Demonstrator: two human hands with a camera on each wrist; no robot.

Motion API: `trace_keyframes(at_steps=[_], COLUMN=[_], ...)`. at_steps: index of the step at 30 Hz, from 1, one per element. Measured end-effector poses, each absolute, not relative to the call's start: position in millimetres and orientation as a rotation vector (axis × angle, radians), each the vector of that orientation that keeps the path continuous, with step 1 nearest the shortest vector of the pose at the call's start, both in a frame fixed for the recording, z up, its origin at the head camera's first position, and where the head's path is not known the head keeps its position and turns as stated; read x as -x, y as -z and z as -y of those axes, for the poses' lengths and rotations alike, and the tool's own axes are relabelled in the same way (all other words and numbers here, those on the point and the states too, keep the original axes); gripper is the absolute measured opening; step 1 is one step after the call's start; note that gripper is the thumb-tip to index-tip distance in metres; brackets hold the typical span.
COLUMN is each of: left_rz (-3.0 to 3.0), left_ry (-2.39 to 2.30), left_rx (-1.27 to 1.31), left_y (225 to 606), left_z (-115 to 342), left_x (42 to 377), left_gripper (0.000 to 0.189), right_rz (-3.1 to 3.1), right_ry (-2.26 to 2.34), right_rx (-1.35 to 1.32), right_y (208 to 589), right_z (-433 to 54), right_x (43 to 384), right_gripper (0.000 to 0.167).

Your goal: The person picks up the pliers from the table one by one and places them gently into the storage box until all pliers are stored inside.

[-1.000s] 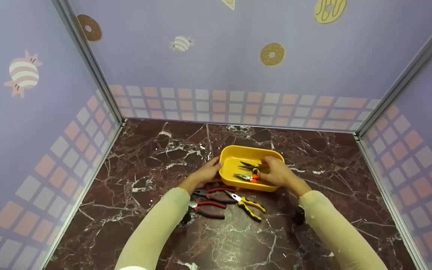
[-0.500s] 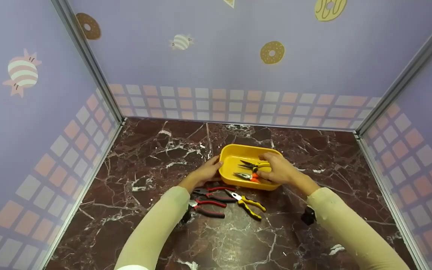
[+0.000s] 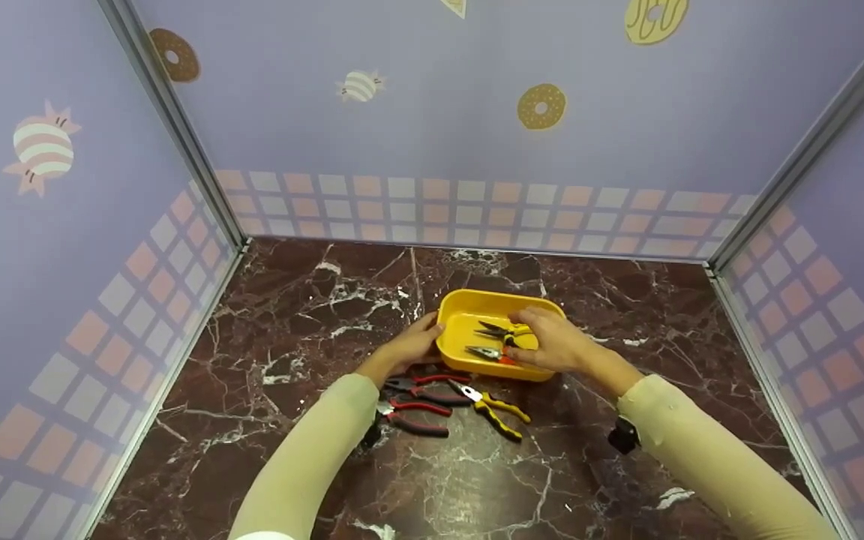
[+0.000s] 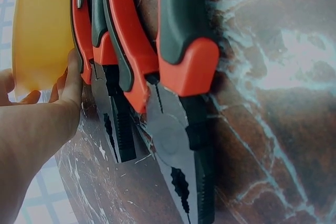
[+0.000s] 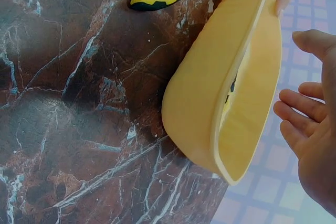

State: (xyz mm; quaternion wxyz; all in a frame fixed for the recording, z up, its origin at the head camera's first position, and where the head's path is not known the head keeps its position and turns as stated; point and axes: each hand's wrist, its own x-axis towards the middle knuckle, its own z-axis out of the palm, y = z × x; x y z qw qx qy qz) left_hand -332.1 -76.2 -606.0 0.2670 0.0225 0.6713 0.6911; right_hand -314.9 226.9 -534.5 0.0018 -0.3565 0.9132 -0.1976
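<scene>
A yellow plastic tray (image 3: 464, 319) holds needle-nose pliers with yellow handles (image 3: 520, 330) and another pair, partly hidden, with orange by its jaws (image 3: 483, 352). My left hand (image 3: 411, 345) grips the tray's left end, its thumb at the rim; the left wrist view shows that hand (image 4: 44, 124) beside the tray wall (image 4: 42, 30). Over the tray's right half hovers my right hand (image 3: 558, 343). In the right wrist view this hand (image 5: 315, 124) is apart from the tray (image 5: 205, 87), fingers loosely bent with nothing between them.
In front of the tray lie two pairs of red-and-black combination pliers (image 3: 423, 421) and one yellow-and-black pair (image 3: 493, 409) on the dark marbled surface (image 3: 469, 487). Lilac panels (image 3: 432, 127) enclose the back and both sides.
My right hand has shifted slightly left above the tray, and its forearm has swung outward to the right. The left hand, tray and pliers stay put.
</scene>
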Motion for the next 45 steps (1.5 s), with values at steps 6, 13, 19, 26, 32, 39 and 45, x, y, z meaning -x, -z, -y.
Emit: trace_keyframes(at_steps=[6, 13, 19, 26, 32, 39, 45], left_rz=[-1.808, -1.822, -1.824, -1.78, -1.799, -1.797, -1.796], left_ry=[-1.873, -1.883, -1.88, -1.885, -1.859, -1.857, -1.862], left_rx=[-0.058, -0.022, -0.013, -0.018, -0.033, -0.038, -0.038], left_y=[606.9, 608.4, 608.8, 606.4, 604.8, 602.3, 606.2], left_z=[75.9, 78.1, 77.9, 77.7, 77.9, 76.6, 76.7], left_x=[331.7, 333.4, 334.3, 335.0, 335.0, 333.9, 334.1], left_gripper=[0.055, 0.053, 0.054, 0.055, 0.055, 0.055, 0.056], right_rz=[-2.853, -2.822, -2.819, -2.819, -2.813, -2.791, -2.779], right_ry=[0.635, 0.636, 0.655, 0.657, 0.688, 0.681, 0.666], right_rx=[1.164, 1.096, 1.173, 1.247, 1.345, 1.312, 1.271], right_y=[534.9, 532.8, 533.9, 537.4, 540.1, 539.7, 542.3], right_z=[-229.0, -230.8, -229.2, -227.7, -225.3, -220.0, -217.1], right_x=[311.7, 304.5, 299.2, 293.6, 289.4, 281.3, 275.5], right_gripper=[0.061, 0.065, 0.063, 0.06, 0.057, 0.058, 0.062])
